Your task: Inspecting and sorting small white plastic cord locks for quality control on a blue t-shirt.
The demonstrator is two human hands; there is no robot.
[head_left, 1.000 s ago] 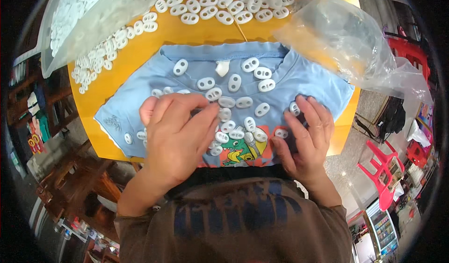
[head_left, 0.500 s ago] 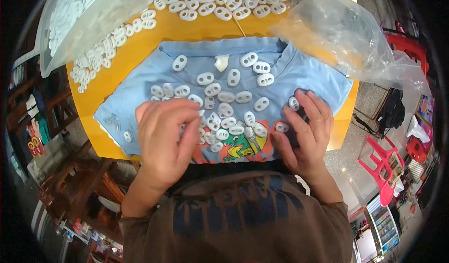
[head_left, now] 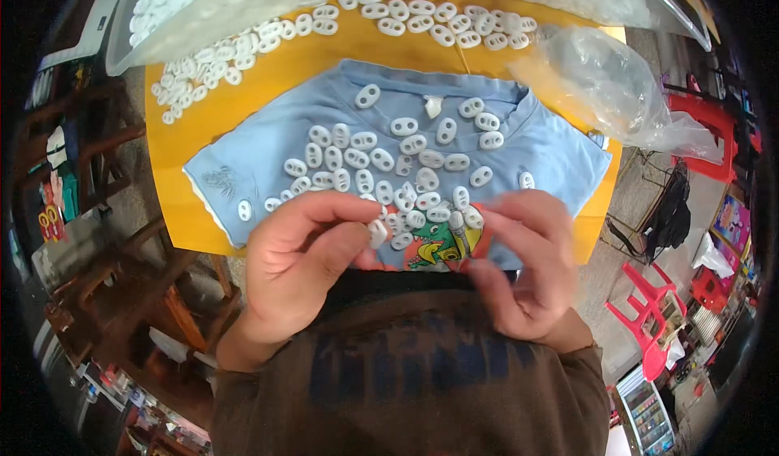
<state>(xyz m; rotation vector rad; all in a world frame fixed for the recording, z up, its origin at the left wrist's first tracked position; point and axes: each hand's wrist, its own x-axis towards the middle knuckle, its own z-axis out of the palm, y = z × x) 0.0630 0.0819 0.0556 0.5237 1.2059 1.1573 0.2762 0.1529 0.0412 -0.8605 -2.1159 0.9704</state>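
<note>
Pinching a white piece (head_left: 377,234) in the left hand (head_left: 296,253) over the near side of the blue shirt (head_left: 276,135), likely for fingertip control. Holding the right hand (head_left: 531,261) with fingers parted, seemingly empty, right of loose two-hole pieces (head_left: 355,158), presumably spread for easy reach.

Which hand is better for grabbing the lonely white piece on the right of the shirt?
Probably the right hand: it's nearer that white piece, its thumb and fingers look apart, and the left hand is pinching another piece.

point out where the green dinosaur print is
In the head view, the dinosaur print sits right of centre on the blue T-shirt, between the left hand and right hand.
</note>
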